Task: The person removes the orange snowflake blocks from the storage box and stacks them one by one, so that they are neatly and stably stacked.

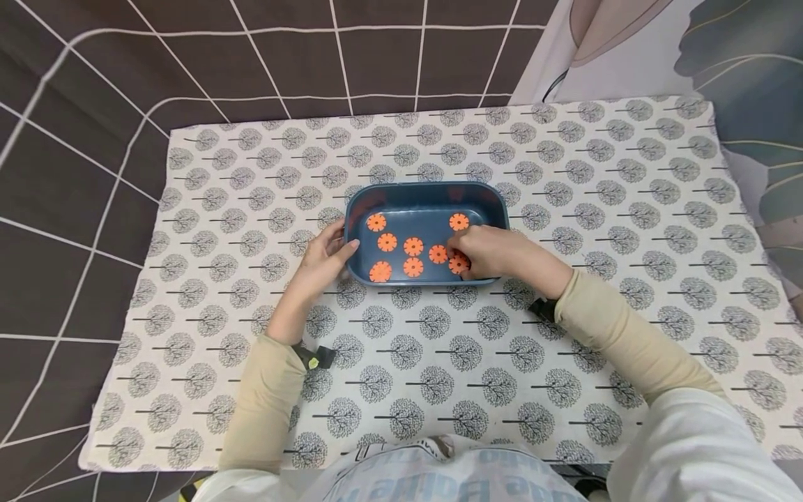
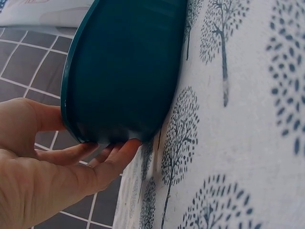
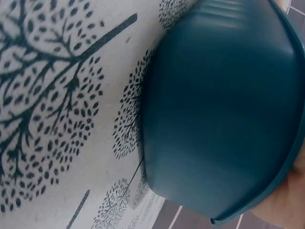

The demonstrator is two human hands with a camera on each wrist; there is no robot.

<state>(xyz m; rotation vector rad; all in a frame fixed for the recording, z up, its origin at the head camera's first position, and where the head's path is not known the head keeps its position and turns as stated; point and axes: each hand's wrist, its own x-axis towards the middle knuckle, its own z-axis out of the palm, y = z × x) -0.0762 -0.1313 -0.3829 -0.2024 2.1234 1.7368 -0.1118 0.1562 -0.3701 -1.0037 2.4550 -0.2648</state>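
A dark blue oblong plastic box (image 1: 426, 282) lies on the cloth, with several orange notched discs (image 1: 413, 246), each with a small dark centre, spread on its floor. My left hand (image 1: 323, 259) holds the box's left end, thumb over the rim and fingers against the outer wall; the left wrist view shows those fingers (image 2: 116, 160) under the end wall. Reaching over the right side, my right hand (image 1: 492, 251) has its thumb and index finger at opposite edges of an orange disc (image 1: 459, 264) in the near right corner. In the right wrist view the box wall hides most of that hand (image 3: 281, 195).
A white cloth with a tree print (image 1: 401, 390) covers the table. Dark tile-patterned fabric (image 1: 295, 66) with white lines rises behind and to the left. A patterned curtain (image 1: 746, 84) hangs at the back right.
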